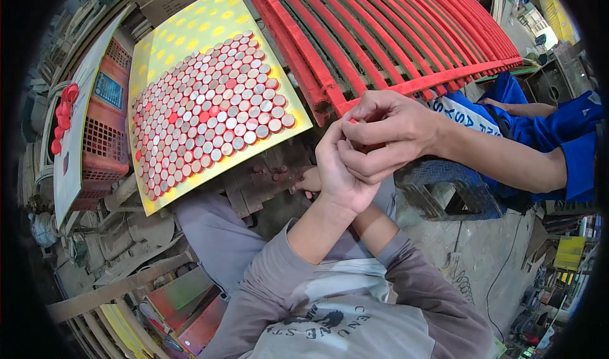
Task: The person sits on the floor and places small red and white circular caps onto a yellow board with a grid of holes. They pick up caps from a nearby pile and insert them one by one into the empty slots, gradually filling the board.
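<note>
My left hand (343, 168) is raised, palm towards me with curled fingers, pressed against a co-worker's hand (395, 133) that reaches in from the right. A small red piece (352, 120) shows between the two hands; which one grips it is unclear. My right forearm passes beneath the left one. Lower down, my right hand (308, 180) is partly covered, beside a brown fixture (252, 183) that bears small red round pieces (273, 171). Its fingertips are hard to make out. A yellow-spotted board (223, 11) lies beyond, densely covered with red-sided discs (204, 116) with pale tops.
A red slatted frame (380, 35) stands behind the hands. Left of the board, a white panel (76, 140) carries several red discs (64, 109) beside a red plastic crate (105, 138). A blue stool (452, 187) stands near the co-worker. A cable (506, 264) crosses the floor.
</note>
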The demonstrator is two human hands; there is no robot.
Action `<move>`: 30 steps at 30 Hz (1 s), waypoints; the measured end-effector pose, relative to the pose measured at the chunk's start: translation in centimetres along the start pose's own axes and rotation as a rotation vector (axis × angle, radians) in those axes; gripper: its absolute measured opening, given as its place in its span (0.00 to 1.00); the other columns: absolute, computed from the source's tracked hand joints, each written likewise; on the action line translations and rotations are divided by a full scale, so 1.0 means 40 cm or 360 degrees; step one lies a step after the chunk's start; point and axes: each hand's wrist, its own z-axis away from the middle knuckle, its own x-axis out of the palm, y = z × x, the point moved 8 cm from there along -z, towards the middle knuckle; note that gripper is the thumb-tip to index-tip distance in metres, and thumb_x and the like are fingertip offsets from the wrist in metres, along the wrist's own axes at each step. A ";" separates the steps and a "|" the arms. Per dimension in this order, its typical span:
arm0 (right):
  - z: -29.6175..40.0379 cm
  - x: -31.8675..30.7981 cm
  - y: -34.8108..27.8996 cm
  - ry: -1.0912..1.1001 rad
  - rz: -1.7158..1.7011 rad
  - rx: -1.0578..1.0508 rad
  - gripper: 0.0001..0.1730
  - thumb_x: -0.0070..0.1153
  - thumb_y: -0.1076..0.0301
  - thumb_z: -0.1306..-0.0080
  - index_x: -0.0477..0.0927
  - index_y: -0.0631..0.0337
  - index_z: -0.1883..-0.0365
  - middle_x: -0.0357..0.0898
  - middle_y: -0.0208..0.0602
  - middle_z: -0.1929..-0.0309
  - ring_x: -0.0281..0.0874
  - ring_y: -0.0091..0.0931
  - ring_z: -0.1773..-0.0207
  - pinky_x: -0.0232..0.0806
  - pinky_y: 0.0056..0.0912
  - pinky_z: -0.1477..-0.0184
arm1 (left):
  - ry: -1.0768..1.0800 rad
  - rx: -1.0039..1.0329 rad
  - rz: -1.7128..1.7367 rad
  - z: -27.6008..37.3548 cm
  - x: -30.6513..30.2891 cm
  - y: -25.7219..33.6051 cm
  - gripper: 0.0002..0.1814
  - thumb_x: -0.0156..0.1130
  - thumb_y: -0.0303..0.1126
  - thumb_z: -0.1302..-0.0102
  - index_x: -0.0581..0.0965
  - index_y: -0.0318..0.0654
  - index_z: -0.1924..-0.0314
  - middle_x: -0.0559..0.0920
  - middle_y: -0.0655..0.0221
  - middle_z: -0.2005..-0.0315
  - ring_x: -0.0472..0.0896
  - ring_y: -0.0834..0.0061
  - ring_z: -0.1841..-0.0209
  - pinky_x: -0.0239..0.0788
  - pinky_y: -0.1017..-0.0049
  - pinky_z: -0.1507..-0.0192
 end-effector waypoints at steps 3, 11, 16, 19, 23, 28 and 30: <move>-0.003 0.004 -0.002 -0.0005 -0.0019 -0.0013 0.25 0.47 0.49 0.31 0.70 0.61 0.46 0.71 0.54 0.44 0.71 0.43 0.41 0.64 0.47 0.40 | 0.0170 0.0043 -0.0078 0.003 -0.011 0.005 0.20 0.44 0.45 0.28 0.73 0.37 0.48 0.80 0.67 0.56 0.81 0.72 0.54 0.74 0.73 0.50; -0.014 0.035 -0.006 -0.0021 -0.0074 -0.0035 0.26 0.45 0.49 0.29 0.68 0.60 0.43 0.70 0.56 0.42 0.70 0.43 0.39 0.63 0.47 0.38 | 0.0517 0.0013 -0.0181 0.037 -0.016 0.003 0.13 0.49 0.41 0.30 0.76 0.41 0.64 0.78 0.70 0.67 0.76 0.77 0.68 0.71 0.77 0.67; 0.018 0.006 -0.032 0.0082 -0.0071 -0.0096 0.26 0.43 0.49 0.28 0.66 0.60 0.42 0.68 0.56 0.40 0.69 0.43 0.37 0.62 0.48 0.37 | 0.0170 -0.0392 0.0315 0.048 -0.015 -0.066 0.16 0.50 0.42 0.29 0.69 0.44 0.74 0.71 0.73 0.74 0.62 0.83 0.80 0.49 0.85 0.88; 0.077 0.016 -0.005 0.0198 -0.0123 -0.0092 0.26 0.42 0.49 0.28 0.66 0.60 0.41 0.68 0.57 0.39 0.68 0.43 0.37 0.62 0.48 0.36 | 0.0195 -0.0387 0.0068 0.126 -0.084 -0.088 0.17 0.49 0.41 0.29 0.67 0.44 0.76 0.69 0.71 0.75 0.61 0.85 0.79 0.44 0.86 0.89; 0.238 0.002 0.028 0.0483 -0.0102 -0.0210 0.27 0.41 0.49 0.27 0.65 0.60 0.40 0.67 0.57 0.38 0.67 0.43 0.36 0.61 0.48 0.35 | 0.0101 -0.0951 -0.0283 0.325 -0.322 -0.202 0.18 0.51 0.40 0.29 0.68 0.40 0.77 0.69 0.67 0.76 0.60 0.84 0.84 0.44 0.83 0.91; 0.261 0.084 -0.036 0.0920 0.1133 0.0002 0.15 0.46 0.63 0.28 0.78 0.66 0.67 0.83 0.41 0.71 0.83 0.32 0.69 0.75 0.34 0.66 | -0.0362 -0.1570 -0.0143 0.430 -0.353 -0.269 0.22 0.57 0.42 0.31 0.68 0.38 0.81 0.69 0.65 0.78 0.60 0.85 0.84 0.43 0.85 0.92; 0.186 0.132 -0.105 0.0521 0.2274 0.0026 0.09 0.54 0.68 0.36 0.79 0.66 0.65 0.81 0.46 0.74 0.83 0.32 0.70 0.73 0.35 0.64 | -0.0408 -0.1700 -0.0190 0.429 -0.368 -0.290 0.23 0.57 0.43 0.31 0.68 0.38 0.81 0.69 0.66 0.79 0.59 0.85 0.84 0.43 0.86 0.92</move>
